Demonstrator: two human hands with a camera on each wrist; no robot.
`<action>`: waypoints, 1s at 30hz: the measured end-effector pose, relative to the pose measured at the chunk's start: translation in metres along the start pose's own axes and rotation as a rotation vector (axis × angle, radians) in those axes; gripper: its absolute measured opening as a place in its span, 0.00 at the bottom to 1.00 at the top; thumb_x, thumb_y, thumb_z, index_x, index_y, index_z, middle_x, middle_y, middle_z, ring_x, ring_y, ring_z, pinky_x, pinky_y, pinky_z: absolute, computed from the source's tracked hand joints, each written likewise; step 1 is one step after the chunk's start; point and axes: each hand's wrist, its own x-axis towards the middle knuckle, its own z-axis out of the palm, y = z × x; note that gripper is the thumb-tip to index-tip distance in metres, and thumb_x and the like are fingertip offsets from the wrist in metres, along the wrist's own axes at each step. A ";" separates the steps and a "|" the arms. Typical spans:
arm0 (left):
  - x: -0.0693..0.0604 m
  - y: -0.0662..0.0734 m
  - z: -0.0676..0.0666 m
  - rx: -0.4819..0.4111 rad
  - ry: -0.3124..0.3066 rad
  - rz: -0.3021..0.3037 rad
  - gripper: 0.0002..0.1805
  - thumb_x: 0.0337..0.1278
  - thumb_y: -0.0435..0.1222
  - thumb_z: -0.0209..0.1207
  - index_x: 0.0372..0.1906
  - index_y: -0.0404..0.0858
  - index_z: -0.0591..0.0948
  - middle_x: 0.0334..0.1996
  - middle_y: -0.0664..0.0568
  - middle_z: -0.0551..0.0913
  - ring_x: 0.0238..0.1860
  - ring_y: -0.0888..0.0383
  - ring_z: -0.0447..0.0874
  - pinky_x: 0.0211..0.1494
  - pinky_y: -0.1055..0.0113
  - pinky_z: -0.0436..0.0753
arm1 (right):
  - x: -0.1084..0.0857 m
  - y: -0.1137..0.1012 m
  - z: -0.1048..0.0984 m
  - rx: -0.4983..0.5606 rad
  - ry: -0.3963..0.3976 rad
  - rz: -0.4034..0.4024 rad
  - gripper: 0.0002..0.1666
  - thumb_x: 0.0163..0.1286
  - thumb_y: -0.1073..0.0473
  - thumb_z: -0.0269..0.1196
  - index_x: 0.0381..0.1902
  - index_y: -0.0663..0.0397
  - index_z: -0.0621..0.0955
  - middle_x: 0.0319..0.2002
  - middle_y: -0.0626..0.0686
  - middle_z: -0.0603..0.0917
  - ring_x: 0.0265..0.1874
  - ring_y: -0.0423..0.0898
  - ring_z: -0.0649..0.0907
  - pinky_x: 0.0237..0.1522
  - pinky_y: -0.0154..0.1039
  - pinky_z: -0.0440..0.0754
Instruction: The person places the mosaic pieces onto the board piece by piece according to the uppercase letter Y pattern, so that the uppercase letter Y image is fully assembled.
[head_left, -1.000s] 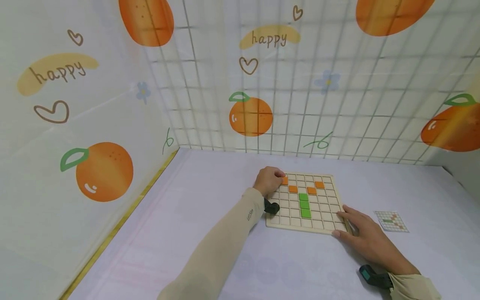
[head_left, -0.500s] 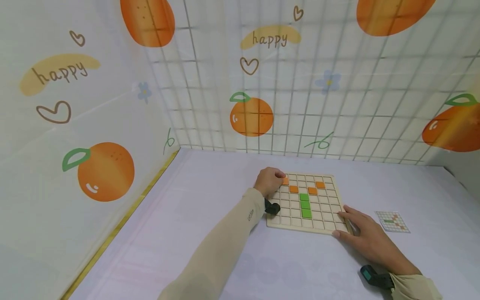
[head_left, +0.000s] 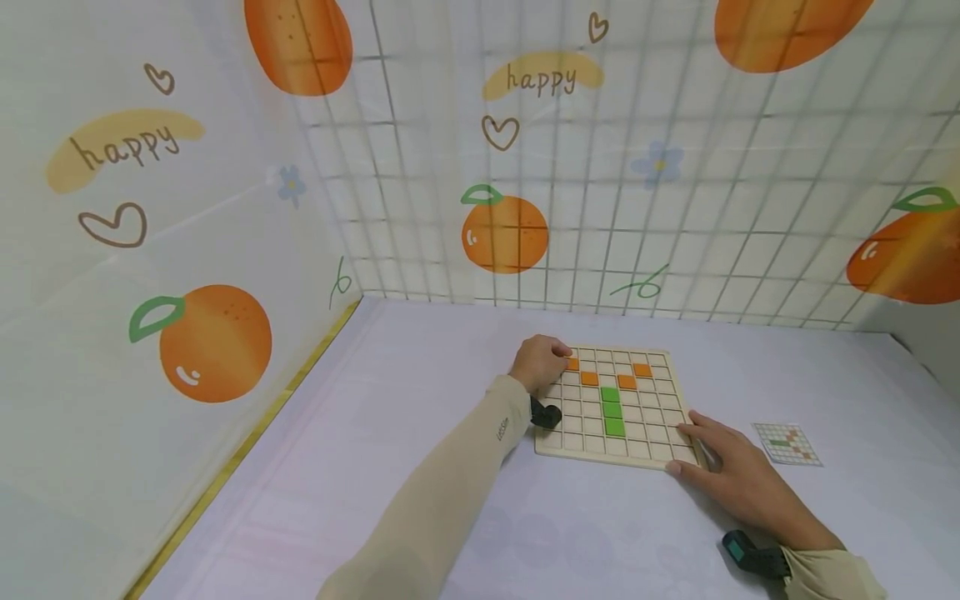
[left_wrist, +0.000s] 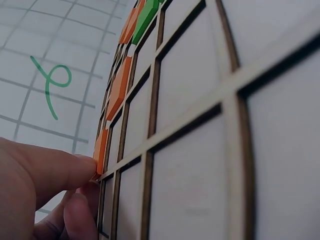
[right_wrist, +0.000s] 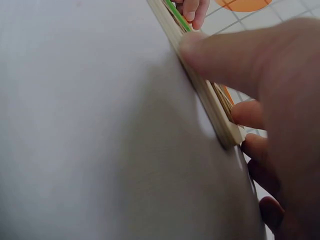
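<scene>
A pale wooden grid board (head_left: pixel 651 427) lies on the table, with several orange tiles and a column of green tiles (head_left: pixel 612 411) in its squares. At its far left corner my left hand (head_left: pixel 540 363) pinches an orange tile (head_left: pixel 572 364); in the left wrist view the thumb (left_wrist: pixel 82 172) touches that tile's edge, and the tile sits at a square. My right hand (head_left: pixel 731 471) holds the board's near right corner, thumb at the front edge and fingers along the right side. In the right wrist view the thumb (right_wrist: pixel 215 55) presses the board's edge (right_wrist: pixel 212 107).
A small card (head_left: pixel 787 443) printed with a grid and coloured squares lies to the right of the board. White table cloth (head_left: pixel 405 400) surrounds the board. Printed wall sheets (head_left: pixel 420 208) stand behind and to the left, with a wire grid showing at the back.
The whole head view has shifted slightly. Both hands, the board and the tiles keep nearly the same places relative to each other.
</scene>
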 end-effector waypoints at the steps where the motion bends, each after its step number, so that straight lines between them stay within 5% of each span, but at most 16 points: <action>1: 0.000 0.000 0.000 -0.004 -0.001 0.002 0.10 0.65 0.34 0.62 0.46 0.44 0.89 0.44 0.55 0.85 0.48 0.57 0.81 0.51 0.61 0.80 | 0.000 0.000 0.000 0.003 -0.003 0.001 0.52 0.62 0.32 0.67 0.70 0.65 0.70 0.75 0.67 0.59 0.70 0.73 0.58 0.62 0.73 0.57; 9: 0.000 -0.008 -0.004 -0.049 -0.035 0.054 0.09 0.65 0.35 0.62 0.47 0.43 0.88 0.42 0.56 0.84 0.45 0.59 0.80 0.49 0.63 0.80 | 0.002 -0.001 0.001 0.022 -0.041 0.030 0.54 0.62 0.30 0.66 0.71 0.65 0.68 0.75 0.67 0.57 0.71 0.74 0.55 0.63 0.73 0.55; 18: -0.015 -0.016 -0.012 -0.296 -0.040 0.100 0.13 0.68 0.40 0.62 0.52 0.42 0.86 0.40 0.61 0.84 0.43 0.60 0.81 0.51 0.61 0.79 | 0.001 -0.002 -0.001 0.012 -0.043 0.028 0.54 0.63 0.30 0.65 0.71 0.65 0.69 0.75 0.68 0.57 0.70 0.74 0.56 0.64 0.73 0.55; 30: -0.027 -0.035 -0.029 -0.239 0.001 0.082 0.12 0.67 0.43 0.61 0.49 0.46 0.87 0.43 0.64 0.83 0.46 0.60 0.78 0.55 0.60 0.76 | 0.003 -0.002 -0.002 0.013 -0.058 0.036 0.55 0.61 0.29 0.66 0.71 0.65 0.69 0.75 0.68 0.56 0.70 0.74 0.55 0.63 0.73 0.55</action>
